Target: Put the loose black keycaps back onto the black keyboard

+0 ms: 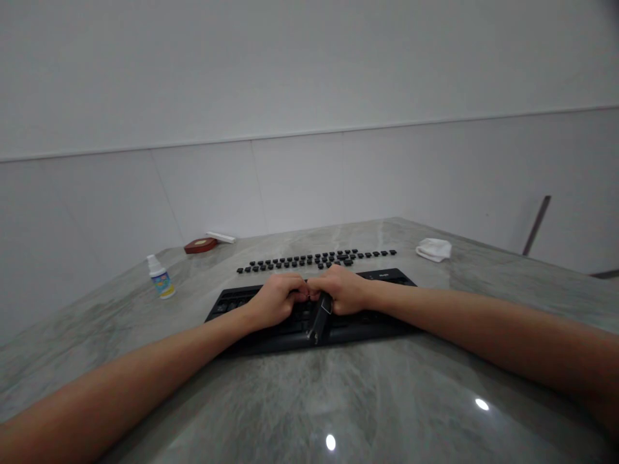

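Observation:
A black keyboard [377,328] lies on the marbled table before me, with both hands over its middle. My right hand [341,290] is closed around a slim black tool [320,319], whose lower end points toward me above the front of the keyboard. A thin pale line crosses the tool; its exact kind cannot be made out. My left hand [278,298] is closed, fingers bent in a pinch that meets the right fingertips. Whatever lies between those fingertips is hidden. Several loose black keycaps [302,261] sit in rows just behind the keyboard.
On the left stands a white spray bottle [162,280] with a colourful label. Farther back are a reddish-brown box [200,245] and a white strip [221,238]. A crumpled white cloth [434,249] lies to the right. The wall [300,180] rises behind the table [271,412].

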Demonstrator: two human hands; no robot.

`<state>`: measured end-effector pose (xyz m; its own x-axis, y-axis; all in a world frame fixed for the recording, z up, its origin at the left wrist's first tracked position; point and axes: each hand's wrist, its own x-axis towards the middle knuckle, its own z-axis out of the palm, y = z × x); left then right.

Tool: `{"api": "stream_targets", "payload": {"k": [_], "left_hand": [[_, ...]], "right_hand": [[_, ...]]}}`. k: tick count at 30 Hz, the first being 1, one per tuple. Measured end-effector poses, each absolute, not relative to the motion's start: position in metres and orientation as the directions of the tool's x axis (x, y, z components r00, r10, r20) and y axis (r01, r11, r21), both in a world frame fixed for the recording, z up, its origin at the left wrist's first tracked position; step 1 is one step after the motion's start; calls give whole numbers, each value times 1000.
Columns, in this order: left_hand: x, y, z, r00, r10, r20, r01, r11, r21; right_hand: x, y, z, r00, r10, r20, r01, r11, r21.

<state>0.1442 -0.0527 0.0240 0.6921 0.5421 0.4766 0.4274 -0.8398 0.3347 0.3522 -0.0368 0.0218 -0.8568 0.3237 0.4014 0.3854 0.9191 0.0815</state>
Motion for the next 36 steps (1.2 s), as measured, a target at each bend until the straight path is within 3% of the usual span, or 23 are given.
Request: {"api": "stream_targets", "payload": {"k": [6,10,15,22,27,31,36], "left_hand": [[142,-54,24,736,485,472,385,-874,297],[141,-54,24,762,426,487,343,-904,255],[141,-56,24,771,397,498,321,-917,235],[142,-60,27,764,394,511,308,-919,247],[143,-58,29,677,526,515,428,-851,306],[143,-56,28,627,594,505,468,-805,366],[141,-53,29,550,687,475,371,-711,598]], "right_hand": [[352,-43,29,-935,148,322,260,904,339],[353,-42,31,-957,110,270,211,900,381],[354,-38,26,-948,41,314,170,903,395],[356,-38,23,-906,22,423,145,955,260],[356,-35,20,-786,167,595,260,963,73],[356,-32,19,-739,217,638,250,967,-40],[355,-32,19,-724,264,637,266,959,-96]]}}
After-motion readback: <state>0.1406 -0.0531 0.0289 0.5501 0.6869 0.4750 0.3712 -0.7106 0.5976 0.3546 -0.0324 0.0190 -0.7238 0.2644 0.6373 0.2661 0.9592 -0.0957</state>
